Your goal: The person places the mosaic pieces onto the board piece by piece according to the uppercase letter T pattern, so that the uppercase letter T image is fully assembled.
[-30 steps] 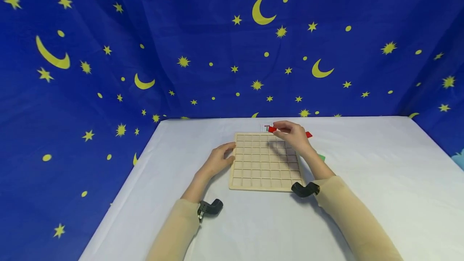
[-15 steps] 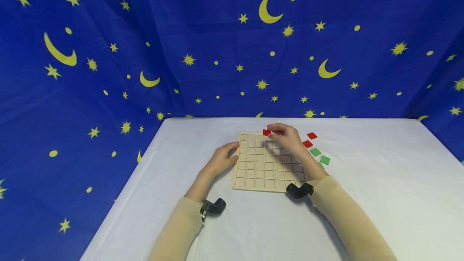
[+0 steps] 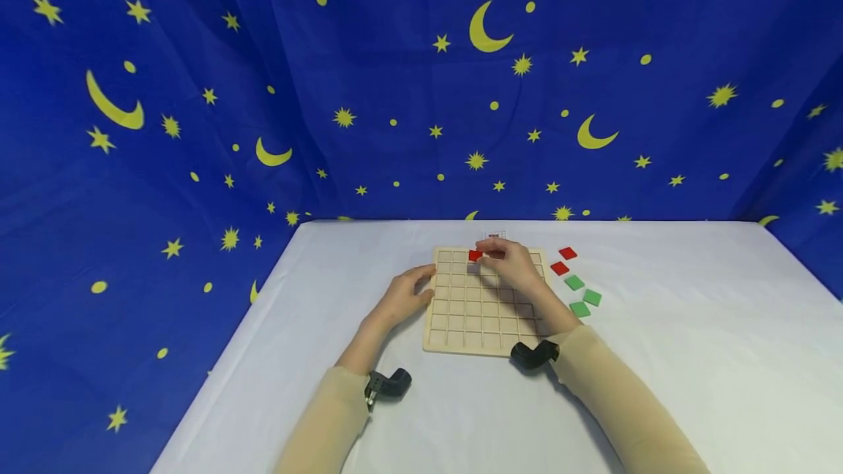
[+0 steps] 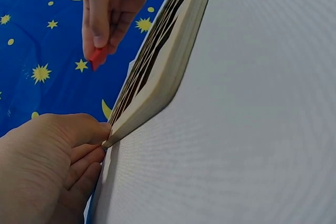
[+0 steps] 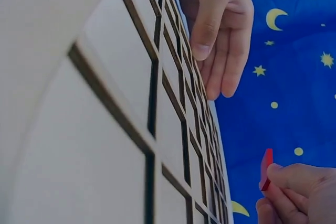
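Observation:
In the head view a square wooden grid board (image 3: 456,309) lies on the table. My left hand (image 3: 402,298) touches its left edge with fairly straight fingers; the left wrist view shows these fingertips (image 4: 100,132) against the rim. Thumb and fingers of my right hand (image 3: 510,267) pinch a red square tile (image 3: 475,256) above the far rows of the board. From the right wrist view, that red tile (image 5: 266,170) is held on edge, apart from the grid. The right hand and its shadow hide part of the board's far right area.
Right of the board lie two red tiles (image 3: 560,268) and several green tiles (image 3: 580,309) on the white tablecloth (image 3: 672,357). A small printed grid card (image 3: 494,234) sits behind the board, partly covered by the right hand. A blue star-patterned curtain (image 3: 395,79) closes off the back.
My right hand has carried the red tile leftward, from behind the board's far edge to above its far rows. The left hand stays at the board's left edge. The head view has shifted slightly.

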